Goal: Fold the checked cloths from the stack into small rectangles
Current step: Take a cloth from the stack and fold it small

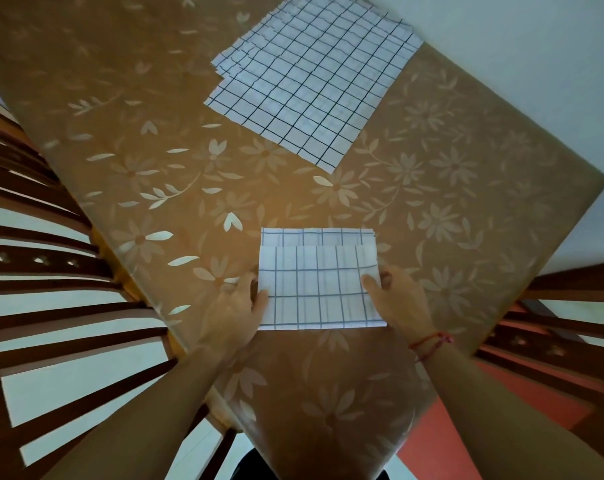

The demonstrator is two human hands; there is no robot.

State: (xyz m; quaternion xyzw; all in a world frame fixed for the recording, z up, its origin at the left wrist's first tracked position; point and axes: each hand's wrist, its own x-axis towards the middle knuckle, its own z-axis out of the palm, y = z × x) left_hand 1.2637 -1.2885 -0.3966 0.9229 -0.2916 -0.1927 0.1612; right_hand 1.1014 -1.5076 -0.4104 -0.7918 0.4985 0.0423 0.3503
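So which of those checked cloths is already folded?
The small cloth nearest the person, which the left hand and right hand pinch by its side edges. It is doubled over; the stack farther away lies flat, unfolded.

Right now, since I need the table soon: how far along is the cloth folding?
Done: no finished rectangle lies set aside in view. In hand: one checked cloth, part-folded on the table, its top layer short of the far edge; the left hand and right hand pinch its sides. Left: the stack of unfolded cloths at the far end, several layers showing.
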